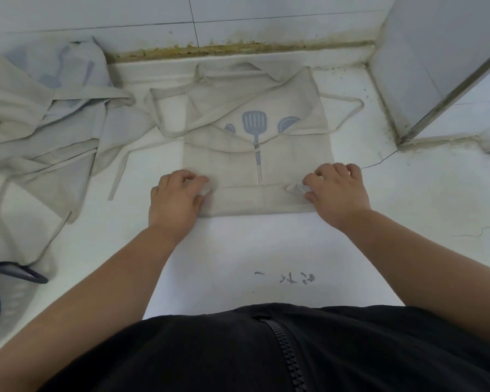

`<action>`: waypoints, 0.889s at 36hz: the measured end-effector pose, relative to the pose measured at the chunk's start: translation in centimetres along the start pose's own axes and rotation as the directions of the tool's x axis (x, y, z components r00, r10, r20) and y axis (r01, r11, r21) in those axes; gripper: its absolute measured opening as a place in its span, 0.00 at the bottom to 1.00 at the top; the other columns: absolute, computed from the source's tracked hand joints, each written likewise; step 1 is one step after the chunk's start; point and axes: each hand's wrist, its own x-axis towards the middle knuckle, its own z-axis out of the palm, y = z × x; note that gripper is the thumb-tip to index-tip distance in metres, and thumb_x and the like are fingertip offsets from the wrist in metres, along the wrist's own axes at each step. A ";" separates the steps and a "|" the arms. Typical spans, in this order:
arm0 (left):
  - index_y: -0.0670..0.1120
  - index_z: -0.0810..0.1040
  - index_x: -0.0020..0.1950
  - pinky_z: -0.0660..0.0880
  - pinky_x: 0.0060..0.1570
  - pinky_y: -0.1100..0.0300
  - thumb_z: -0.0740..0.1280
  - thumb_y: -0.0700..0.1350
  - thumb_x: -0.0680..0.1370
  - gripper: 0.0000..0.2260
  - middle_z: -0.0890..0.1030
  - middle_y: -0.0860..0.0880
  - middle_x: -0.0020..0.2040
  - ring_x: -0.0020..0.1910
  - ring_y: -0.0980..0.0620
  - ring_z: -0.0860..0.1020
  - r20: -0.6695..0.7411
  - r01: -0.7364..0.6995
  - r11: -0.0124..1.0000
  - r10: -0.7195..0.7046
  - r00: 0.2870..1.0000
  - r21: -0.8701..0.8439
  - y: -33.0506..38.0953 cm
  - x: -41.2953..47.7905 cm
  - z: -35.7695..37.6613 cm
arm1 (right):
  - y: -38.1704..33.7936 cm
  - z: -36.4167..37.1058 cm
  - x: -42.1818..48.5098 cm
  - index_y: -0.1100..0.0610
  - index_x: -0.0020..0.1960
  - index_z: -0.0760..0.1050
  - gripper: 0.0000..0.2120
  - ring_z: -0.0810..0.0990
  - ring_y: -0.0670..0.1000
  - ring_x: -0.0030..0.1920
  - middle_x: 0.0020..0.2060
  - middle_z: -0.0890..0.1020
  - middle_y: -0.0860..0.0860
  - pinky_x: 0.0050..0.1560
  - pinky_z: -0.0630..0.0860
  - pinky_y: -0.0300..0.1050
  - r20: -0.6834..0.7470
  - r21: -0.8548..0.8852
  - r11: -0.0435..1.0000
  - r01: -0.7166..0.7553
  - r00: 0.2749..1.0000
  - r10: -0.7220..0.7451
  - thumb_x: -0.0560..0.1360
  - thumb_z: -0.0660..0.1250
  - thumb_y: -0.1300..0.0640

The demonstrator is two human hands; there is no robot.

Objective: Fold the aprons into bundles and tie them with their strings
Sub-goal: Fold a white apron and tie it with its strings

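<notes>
Now left hand [178, 195], right hand [337, 190] pinch apron [255, 162] near edge; crumpled aprons [40, 123] heaped just left.

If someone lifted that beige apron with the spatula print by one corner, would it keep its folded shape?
Probably not. The apron looks like thin, floppy cloth: its near edge is folded over where the left hand and right hand pinch it, so it would likely sag and unfold. Its loose strings would probably dangle. It seems light.
</notes>
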 end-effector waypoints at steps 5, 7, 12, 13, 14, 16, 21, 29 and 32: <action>0.44 0.83 0.47 0.68 0.48 0.52 0.71 0.34 0.67 0.11 0.82 0.46 0.42 0.40 0.42 0.81 0.004 -0.226 0.958 0.229 0.973 0.178 -0.4 -0.1 0.2 | -0.4 0.0 -0.6 0.51 0.57 0.76 0.14 0.69 0.56 0.59 0.58 0.75 0.50 0.61 0.50 0.48 0.084 -0.066 0.996 0.063 0.995 -0.058 0.75 0.59 0.60; 0.45 0.83 0.47 0.64 0.51 0.54 0.62 0.46 0.75 0.11 0.82 0.48 0.42 0.39 0.44 0.81 0.024 -0.215 0.958 0.214 0.976 0.188 -0.2 -0.4 0.0 | -0.5 -0.2 -0.8 0.52 0.62 0.72 0.17 0.66 0.55 0.63 0.62 0.73 0.49 0.66 0.49 0.49 0.123 -0.008 0.998 0.062 0.991 -0.060 0.79 0.50 0.50; 0.46 0.72 0.68 0.59 0.69 0.49 0.46 0.70 0.70 0.38 0.73 0.48 0.66 0.64 0.46 0.73 0.277 -0.169 0.966 0.112 0.954 0.193 1.2 -1.3 -0.5 | -0.3 -0.2 -1.3 0.55 0.73 0.57 0.46 0.59 0.54 0.70 0.71 0.60 0.50 0.74 0.45 0.50 0.295 0.042 0.993 0.114 0.948 -0.122 0.65 0.36 0.29; 0.47 0.69 0.70 0.56 0.70 0.50 0.45 0.72 0.68 0.42 0.70 0.48 0.69 0.66 0.47 0.70 0.300 -0.167 0.967 0.103 0.948 0.195 1.3 -1.5 -0.5 | -0.3 -0.2 -1.3 0.55 0.74 0.56 0.44 0.58 0.54 0.71 0.72 0.59 0.50 0.74 0.44 0.50 0.303 0.050 0.994 0.101 0.946 -0.111 0.68 0.39 0.28; 0.48 0.67 0.72 0.54 0.71 0.51 0.44 0.73 0.66 0.43 0.68 0.49 0.70 0.68 0.47 0.69 0.298 -0.168 0.965 0.104 0.949 0.202 1.2 -1.5 -0.4 | -0.3 -0.2 -1.2 0.55 0.74 0.56 0.39 0.58 0.54 0.72 0.73 0.59 0.50 0.75 0.44 0.49 0.303 0.072 0.994 0.086 0.947 -0.104 0.73 0.44 0.30; 0.49 0.66 0.72 0.53 0.71 0.51 0.48 0.73 0.66 0.42 0.67 0.50 0.70 0.68 0.49 0.68 0.297 -0.147 0.970 0.085 0.951 0.193 1.0 -1.3 -0.4 | -0.5 -0.3 -0.9 0.54 0.74 0.59 0.29 0.61 0.53 0.72 0.73 0.61 0.50 0.75 0.46 0.48 0.285 0.122 0.989 0.086 0.951 -0.117 0.79 0.49 0.38; 0.52 0.77 0.62 0.67 0.60 0.55 0.61 0.59 0.72 0.22 0.77 0.50 0.59 0.57 0.48 0.76 0.284 -0.066 0.995 0.042 0.958 0.074 0.6 0.6 -2.0 | -0.1 -1.8 0.1 0.54 0.45 0.72 0.21 0.76 0.57 0.51 0.46 0.78 0.52 0.50 0.71 0.48 0.208 0.230 0.973 0.034 0.975 -0.084 0.80 0.49 0.41; 0.51 0.81 0.47 0.71 0.46 0.60 0.71 0.55 0.74 0.09 0.81 0.51 0.48 0.47 0.52 0.77 0.592 0.450 0.810 -0.164 0.789 -0.376 -1.2 2.4 -4.3 | 1.6 -3.2 1.7 0.51 0.44 0.73 0.25 0.75 0.49 0.43 0.37 0.75 0.45 0.40 0.70 0.45 0.435 0.283 0.956 -0.081 0.899 -0.053 0.67 0.63 0.29; 0.47 0.79 0.50 0.69 0.37 0.62 0.70 0.53 0.75 0.11 0.79 0.51 0.45 0.42 0.53 0.75 0.452 0.458 0.804 -0.271 0.850 -0.380 -1.3 2.2 -3.1 | 1.7 -2.7 1.7 0.50 0.48 0.71 0.22 0.75 0.52 0.45 0.39 0.75 0.47 0.43 0.69 0.45 0.402 0.302 0.941 -0.155 0.915 0.022 0.71 0.62 0.32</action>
